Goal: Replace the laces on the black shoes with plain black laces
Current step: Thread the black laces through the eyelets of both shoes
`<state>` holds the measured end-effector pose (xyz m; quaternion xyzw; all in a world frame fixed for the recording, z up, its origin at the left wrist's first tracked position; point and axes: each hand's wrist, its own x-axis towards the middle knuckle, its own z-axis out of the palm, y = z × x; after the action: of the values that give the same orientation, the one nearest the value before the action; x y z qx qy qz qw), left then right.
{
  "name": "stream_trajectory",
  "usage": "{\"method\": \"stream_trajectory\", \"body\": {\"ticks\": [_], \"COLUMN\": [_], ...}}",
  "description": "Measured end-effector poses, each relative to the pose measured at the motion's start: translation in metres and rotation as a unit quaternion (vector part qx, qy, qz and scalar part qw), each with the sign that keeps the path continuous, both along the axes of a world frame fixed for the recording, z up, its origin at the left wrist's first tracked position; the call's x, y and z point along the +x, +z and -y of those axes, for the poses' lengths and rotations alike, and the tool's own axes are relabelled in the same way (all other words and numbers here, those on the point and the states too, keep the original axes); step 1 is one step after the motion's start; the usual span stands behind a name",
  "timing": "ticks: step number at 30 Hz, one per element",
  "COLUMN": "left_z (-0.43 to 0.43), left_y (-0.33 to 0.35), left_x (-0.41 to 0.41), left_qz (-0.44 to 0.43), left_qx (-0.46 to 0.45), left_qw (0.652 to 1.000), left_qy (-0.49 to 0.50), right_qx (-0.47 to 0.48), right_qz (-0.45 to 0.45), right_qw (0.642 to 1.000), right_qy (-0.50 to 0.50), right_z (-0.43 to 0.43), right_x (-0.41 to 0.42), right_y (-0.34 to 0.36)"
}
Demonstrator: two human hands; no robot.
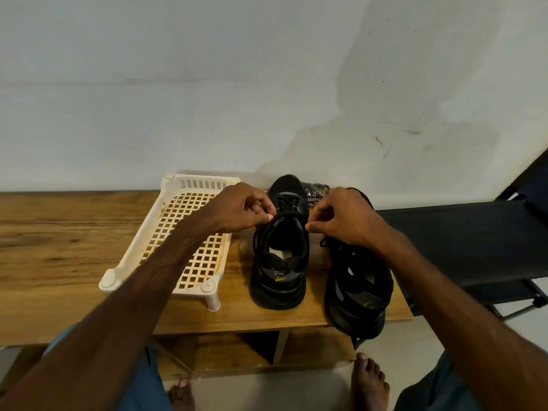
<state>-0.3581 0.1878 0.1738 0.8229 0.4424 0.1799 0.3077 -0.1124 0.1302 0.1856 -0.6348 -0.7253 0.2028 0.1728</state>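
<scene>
**Lacing at the top eyelets of the centre shoe [278, 247]**

Both hands work the shoe's throat. The left hand [237, 210] has thumb and forefinger pressed together on a strand of the plain black lace [286, 203]. The right hand [344, 219] is pinched the same way on the other side, but its strand is too thin to see clearly.

The centre shoe stands upright on the wooden table [59, 247]. Its long axis runs straight away from the person, heel near, toe toward the wall. The throat lies directly between the two hands, which sit about level, neither clearly nearer.

The lace is already crossed through the eyelets toward the toe. My read is that the top eyelets are being finished, so the next pull probably goes outward to each side.

The second black shoe [355, 280] is just beside it on the right, under the right wrist, heel over the table edge. Patterned laces [317, 189] lie behind the shoes by the wall. A white plastic rack [178, 232] sits to the left, under the left forearm.

Writing: a small yellow tag [280, 278] on the centre shoe's heel is unreadable. No brand is legible.
</scene>
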Motion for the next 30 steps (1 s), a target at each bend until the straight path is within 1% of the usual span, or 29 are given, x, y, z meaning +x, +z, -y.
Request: {"method": "stream_trajectory", "body": {"ticks": [2, 5, 9, 11, 13, 15, 17, 18, 20, 22, 23, 25, 27, 29, 30], "left_z": [0.0, 0.001, -0.003, -0.003, -0.004, -0.003, -0.001, 0.001, 0.009, 0.019, 0.026, 0.037, 0.047, 0.054, 0.057], "left_y": [0.001, -0.002, -0.005, -0.005, -0.004, -0.002, -0.002, 0.0, 0.001, 0.001, 0.0, -0.004, -0.005, -0.003, -0.001], "left_x": [0.002, 0.007, 0.01, 0.008, 0.005, 0.002, 0.001, 0.001, 0.002, 0.005, 0.007, 0.014, 0.024, 0.033, 0.037], "left_qz": [-0.007, -0.012, 0.006, 0.01, -0.002, -0.021, -0.019, -0.013, -0.005, -0.019, -0.037, -0.076, -0.094, -0.098, -0.105], "left_qx": [0.021, 0.03, 0.015, 0.026, 0.058, 0.108, 0.142, 0.142, 0.105, 0.066, 0.067, 0.11, 0.157, 0.178, 0.181], "left_qw": [1.0, 0.999, 0.999, 0.999, 0.998, 0.994, 0.989, 0.989, 0.993, 0.997, 0.997, 0.99, 0.979, 0.975, 0.974], "left_qy": [-0.004, 0.011, 0.046, 0.045, 0.035, 0.02, 0.032, 0.044, 0.045, 0.026, 0.023, 0.049, 0.087, 0.093, 0.085], "right_qx": [0.016, 0.036, 0.013, 0.003, 0.007, 0.027, 0.051, 0.062, 0.078, 0.07, 0.06, 0.05, 0.057, 0.051, 0.027], "right_qz": [0.007, -0.013, -0.039, -0.037, -0.026, -0.009, -0.013, -0.021, -0.021, -0.015, -0.013, -0.004, 0.015, 0.022, 0.021], "right_qw": [1.0, 0.999, 0.999, 0.999, 1.0, 0.999, 0.998, 0.996, 0.995, 0.994, 0.994, 0.994, 0.991, 0.988, 0.988], "right_qy": [-0.012, -0.018, 0.008, 0.014, 0.002, -0.021, -0.044, -0.052, -0.066, -0.078, -0.085, -0.101, -0.122, -0.143, -0.15], "right_z": [0.0, -0.002, -0.003, -0.003, -0.003, -0.002, -0.002, -0.002, 0.001, 0.006, 0.01, 0.017, 0.024, 0.033, 0.037], "right_x": [-0.002, -0.002, -0.008, -0.011, -0.009, -0.006, -0.001, 0.002, 0.009, 0.014, 0.016, 0.02, 0.025, 0.033, 0.038], "right_y": [0.001, 0.002, -0.001, -0.002, -0.002, -0.001, 0.004, 0.007, 0.011, 0.012, 0.012, 0.012, 0.013, 0.014, 0.014]}}
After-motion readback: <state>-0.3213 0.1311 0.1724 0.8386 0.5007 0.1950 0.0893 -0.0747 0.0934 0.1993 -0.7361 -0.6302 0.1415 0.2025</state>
